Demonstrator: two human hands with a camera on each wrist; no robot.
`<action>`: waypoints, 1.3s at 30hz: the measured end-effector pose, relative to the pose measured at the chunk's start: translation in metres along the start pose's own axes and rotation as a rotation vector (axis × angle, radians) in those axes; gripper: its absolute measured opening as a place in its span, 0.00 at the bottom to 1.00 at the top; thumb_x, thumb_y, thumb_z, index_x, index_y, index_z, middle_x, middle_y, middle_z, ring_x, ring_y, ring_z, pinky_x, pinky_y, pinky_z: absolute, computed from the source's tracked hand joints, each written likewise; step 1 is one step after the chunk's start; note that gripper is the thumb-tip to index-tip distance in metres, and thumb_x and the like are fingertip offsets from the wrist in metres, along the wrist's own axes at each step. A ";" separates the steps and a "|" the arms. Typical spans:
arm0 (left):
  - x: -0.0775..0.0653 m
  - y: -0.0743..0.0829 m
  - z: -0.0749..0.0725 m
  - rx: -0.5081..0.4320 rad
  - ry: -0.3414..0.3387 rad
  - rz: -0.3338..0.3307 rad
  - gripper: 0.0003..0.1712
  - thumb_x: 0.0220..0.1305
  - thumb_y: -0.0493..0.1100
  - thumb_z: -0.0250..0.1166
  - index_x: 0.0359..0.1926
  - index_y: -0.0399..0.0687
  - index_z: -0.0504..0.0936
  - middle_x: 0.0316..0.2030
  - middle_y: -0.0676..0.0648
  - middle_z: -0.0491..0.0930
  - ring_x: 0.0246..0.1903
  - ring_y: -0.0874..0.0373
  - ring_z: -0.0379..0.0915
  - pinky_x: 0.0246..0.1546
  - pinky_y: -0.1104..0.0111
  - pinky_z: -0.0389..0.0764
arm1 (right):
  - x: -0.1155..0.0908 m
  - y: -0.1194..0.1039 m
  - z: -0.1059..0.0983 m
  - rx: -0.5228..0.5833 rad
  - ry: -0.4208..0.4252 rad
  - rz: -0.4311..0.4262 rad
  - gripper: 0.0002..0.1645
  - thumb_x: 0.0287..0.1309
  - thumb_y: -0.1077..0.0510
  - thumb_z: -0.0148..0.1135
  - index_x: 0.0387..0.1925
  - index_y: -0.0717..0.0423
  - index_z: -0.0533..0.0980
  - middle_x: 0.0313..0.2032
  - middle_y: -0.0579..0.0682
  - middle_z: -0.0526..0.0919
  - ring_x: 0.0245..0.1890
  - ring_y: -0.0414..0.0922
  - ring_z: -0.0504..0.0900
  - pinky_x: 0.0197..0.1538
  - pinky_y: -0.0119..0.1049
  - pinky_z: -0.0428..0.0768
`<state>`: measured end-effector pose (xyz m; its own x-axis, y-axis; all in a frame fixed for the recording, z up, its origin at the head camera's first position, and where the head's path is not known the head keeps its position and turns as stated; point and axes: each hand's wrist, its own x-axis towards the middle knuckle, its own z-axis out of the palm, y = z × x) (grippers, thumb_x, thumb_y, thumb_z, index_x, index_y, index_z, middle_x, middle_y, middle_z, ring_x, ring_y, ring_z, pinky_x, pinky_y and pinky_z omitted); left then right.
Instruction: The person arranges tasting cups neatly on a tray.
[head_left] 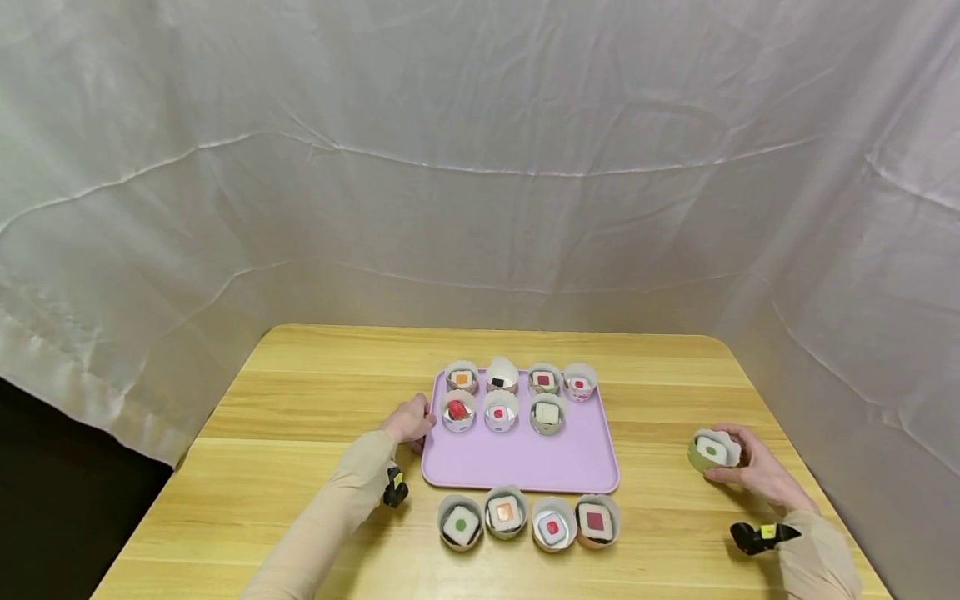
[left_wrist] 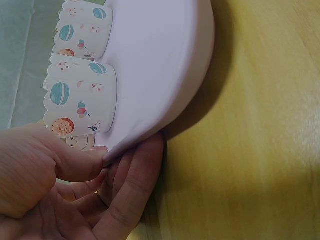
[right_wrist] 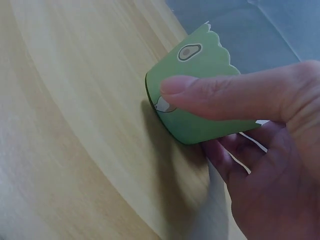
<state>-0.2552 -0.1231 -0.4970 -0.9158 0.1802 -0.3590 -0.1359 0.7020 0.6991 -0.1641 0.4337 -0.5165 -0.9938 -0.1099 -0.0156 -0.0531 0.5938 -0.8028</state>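
Observation:
My left hand (head_left: 408,421) pinches the left edge of a lilac tray (head_left: 517,468), thumb (left_wrist: 82,162) on top and fingers (left_wrist: 135,187) beneath the rim. Several paper baking cups, each with a small piece inside, stand on the tray in two rows. One with a red-topped piece (head_left: 458,409) is nearest this hand. Off to the tray's right, my right hand (head_left: 761,475) grips a green paper cup (right_wrist: 197,65) printed with avocados. Inside lies a white square piece with a green centre (head_left: 711,451). Whether the cup's base touches the tabletop is unclear.
In front of the tray stands a row of several filled paper cups, among them one with a green-centred piece (head_left: 461,525) and one with a dark-red centre (head_left: 597,522). Pale curtains (head_left: 480,167) hang behind and beside the wooden table (head_left: 315,383).

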 end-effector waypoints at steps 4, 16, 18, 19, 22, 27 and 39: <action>0.000 0.000 0.000 -0.005 -0.001 -0.001 0.04 0.73 0.34 0.53 0.39 0.37 0.67 0.29 0.39 0.75 0.21 0.53 0.79 0.21 0.66 0.87 | -0.001 0.000 0.000 -0.033 0.010 0.032 0.45 0.51 0.66 0.74 0.66 0.71 0.59 0.47 0.42 0.75 0.39 0.26 0.75 0.40 0.23 0.76; 0.000 0.001 -0.001 0.010 -0.007 -0.010 0.04 0.74 0.34 0.53 0.40 0.37 0.68 0.30 0.39 0.75 0.21 0.53 0.79 0.22 0.66 0.87 | 0.000 0.000 0.005 0.075 0.100 -0.002 0.45 0.49 0.72 0.72 0.63 0.72 0.55 0.42 0.16 0.74 0.41 0.20 0.75 0.40 0.16 0.76; 0.000 0.001 -0.001 0.011 -0.006 -0.007 0.04 0.74 0.34 0.53 0.40 0.37 0.68 0.30 0.39 0.75 0.21 0.53 0.79 0.22 0.66 0.87 | 0.000 0.000 0.006 0.083 0.110 -0.015 0.45 0.49 0.73 0.72 0.62 0.72 0.55 0.42 0.15 0.75 0.41 0.20 0.75 0.39 0.15 0.76; 0.000 0.001 -0.001 0.010 -0.005 -0.006 0.04 0.74 0.34 0.53 0.39 0.37 0.68 0.29 0.39 0.75 0.21 0.54 0.79 0.22 0.66 0.87 | 0.000 0.000 0.007 0.086 0.114 -0.019 0.45 0.49 0.73 0.72 0.62 0.72 0.55 0.42 0.15 0.75 0.41 0.19 0.75 0.39 0.15 0.76; 0.000 0.001 -0.001 0.002 -0.005 -0.008 0.04 0.74 0.34 0.53 0.39 0.37 0.68 0.29 0.39 0.75 0.21 0.54 0.79 0.21 0.66 0.87 | 0.000 -0.002 0.007 0.089 0.120 -0.023 0.45 0.48 0.74 0.72 0.62 0.72 0.55 0.42 0.15 0.75 0.40 0.19 0.76 0.39 0.15 0.77; 0.001 0.001 -0.002 0.008 -0.004 -0.010 0.04 0.74 0.34 0.53 0.39 0.37 0.67 0.30 0.39 0.75 0.21 0.53 0.78 0.21 0.66 0.87 | 0.000 -0.005 0.009 0.073 0.133 -0.025 0.46 0.48 0.73 0.72 0.63 0.74 0.54 0.40 0.15 0.75 0.40 0.19 0.76 0.38 0.15 0.78; 0.001 0.001 -0.001 0.018 -0.010 -0.014 0.04 0.74 0.34 0.53 0.40 0.37 0.68 0.30 0.40 0.74 0.21 0.54 0.78 0.21 0.67 0.87 | 0.011 -0.020 0.017 0.049 0.122 -0.062 0.46 0.48 0.71 0.74 0.63 0.73 0.56 0.42 0.16 0.74 0.40 0.20 0.76 0.39 0.16 0.77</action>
<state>-0.2567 -0.1232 -0.4961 -0.9098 0.1771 -0.3753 -0.1421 0.7167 0.6827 -0.1719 0.4071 -0.5111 -0.9934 -0.0460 0.1055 -0.1133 0.5492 -0.8280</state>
